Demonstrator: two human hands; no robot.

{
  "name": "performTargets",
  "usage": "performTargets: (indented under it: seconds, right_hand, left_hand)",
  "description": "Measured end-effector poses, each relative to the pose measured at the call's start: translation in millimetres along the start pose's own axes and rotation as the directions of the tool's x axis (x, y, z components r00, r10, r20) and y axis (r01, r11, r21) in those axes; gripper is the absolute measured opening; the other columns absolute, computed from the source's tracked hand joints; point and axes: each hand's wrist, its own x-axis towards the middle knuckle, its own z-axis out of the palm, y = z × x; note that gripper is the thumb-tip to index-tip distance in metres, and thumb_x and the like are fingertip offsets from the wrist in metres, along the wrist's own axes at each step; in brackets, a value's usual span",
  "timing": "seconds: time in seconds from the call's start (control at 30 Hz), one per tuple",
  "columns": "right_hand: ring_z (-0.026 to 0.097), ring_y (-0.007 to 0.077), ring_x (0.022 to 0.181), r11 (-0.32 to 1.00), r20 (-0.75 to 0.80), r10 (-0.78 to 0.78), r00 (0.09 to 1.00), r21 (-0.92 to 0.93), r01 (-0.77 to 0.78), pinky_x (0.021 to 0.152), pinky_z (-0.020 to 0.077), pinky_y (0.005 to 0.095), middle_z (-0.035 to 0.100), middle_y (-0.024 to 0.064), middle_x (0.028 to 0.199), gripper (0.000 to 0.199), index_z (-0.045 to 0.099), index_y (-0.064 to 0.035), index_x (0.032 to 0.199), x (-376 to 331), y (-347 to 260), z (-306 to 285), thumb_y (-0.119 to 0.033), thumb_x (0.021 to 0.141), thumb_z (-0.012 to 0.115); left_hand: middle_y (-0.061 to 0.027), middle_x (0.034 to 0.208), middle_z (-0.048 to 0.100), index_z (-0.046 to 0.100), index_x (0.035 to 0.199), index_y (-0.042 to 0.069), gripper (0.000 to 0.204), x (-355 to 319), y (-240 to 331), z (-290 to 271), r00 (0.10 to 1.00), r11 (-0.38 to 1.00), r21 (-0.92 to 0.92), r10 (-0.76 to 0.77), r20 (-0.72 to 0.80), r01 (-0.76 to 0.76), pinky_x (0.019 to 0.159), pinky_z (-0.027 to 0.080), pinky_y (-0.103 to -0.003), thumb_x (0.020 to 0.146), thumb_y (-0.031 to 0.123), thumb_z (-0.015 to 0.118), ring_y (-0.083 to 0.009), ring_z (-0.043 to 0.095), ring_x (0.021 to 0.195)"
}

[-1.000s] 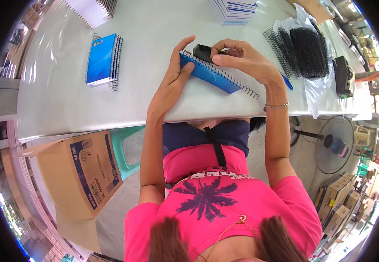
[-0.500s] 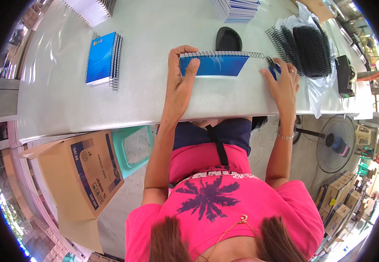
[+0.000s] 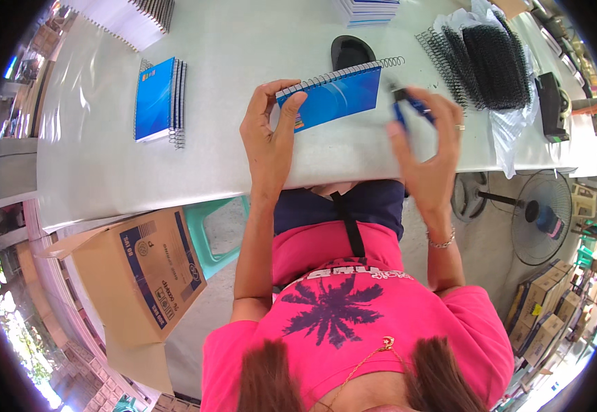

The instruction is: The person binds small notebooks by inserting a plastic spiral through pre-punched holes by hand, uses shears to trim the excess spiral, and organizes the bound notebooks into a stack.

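My left hand (image 3: pixel 271 130) grips a small blue spiral notebook (image 3: pixel 336 98) by its left end, thumb on the cover. The notebook is held above the table, tilted, its right end higher. A wire coil (image 3: pixel 392 62) runs along its top edge and sticks out past the right corner. Just right of it, my right hand (image 3: pixel 430 141) holds blue-handled pliers (image 3: pixel 400 103), their dark jaws near the coil's loose end but apart from it. This hand is slightly blurred. Behind the notebook lies a black oval dish (image 3: pixel 351 51), partly covered by it.
Finished-looking blue notebooks (image 3: pixel 158 99) lie stacked at the left. Black wire coils (image 3: pixel 494 65) rest on plastic at the right, beside a black tape dispenser (image 3: pixel 553 106). More paper stacks (image 3: pixel 367 10) stand at the far edge. A cardboard box (image 3: pixel 140 268) and a fan (image 3: pixel 540 216) are below the table.
My right hand has raised the pliers off the table and brought them left toward the coil. My left hand has shifted slightly left and tilted the notebook, lifting its right end.
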Motion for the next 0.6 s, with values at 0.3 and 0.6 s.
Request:
performTargets:
  seconds: [0.3, 0.6]
  right_hand:
    - [0.055, 0.0274, 0.103, 0.995, 0.115, -0.097, 0.989, 0.030, 0.094, 0.091, 0.0402, 0.0390, 0.054, 0.0116, 0.109, 0.049, 0.065, -0.0147, 0.122, -15.6, -30.8, 50.5, -0.017, 0.075, 0.079]
    - [0.058, 0.0263, 0.097, 0.991, 0.092, -0.131, 0.987, 0.026, 0.129, 0.084, 0.0449, 0.0380, 0.055, 0.0100, 0.106, 0.048, 0.066, -0.0142, 0.121, -22.0, -28.4, 57.8, -0.017, 0.075, 0.079]
  left_hand:
    - [-0.0078, 0.090, 0.073, 0.069, 0.109, 0.000, 0.018, -9.1, 10.3, 1.8, 0.997, 0.982, 0.190, 0.005, -0.074, 0.009, 0.078, 0.055, -0.025, 0.091, 0.001, 0.067, -0.0107, 0.068, 0.085]
    - [-0.0105, 0.089, 0.074, 0.069, 0.108, -0.002, 0.020, -9.6, 4.4, 1.7, 0.996, 0.983, 0.184, 0.019, -0.091, -0.002, 0.079, 0.057, -0.028, 0.088, 0.002, 0.069, -0.0142, 0.072, 0.084]
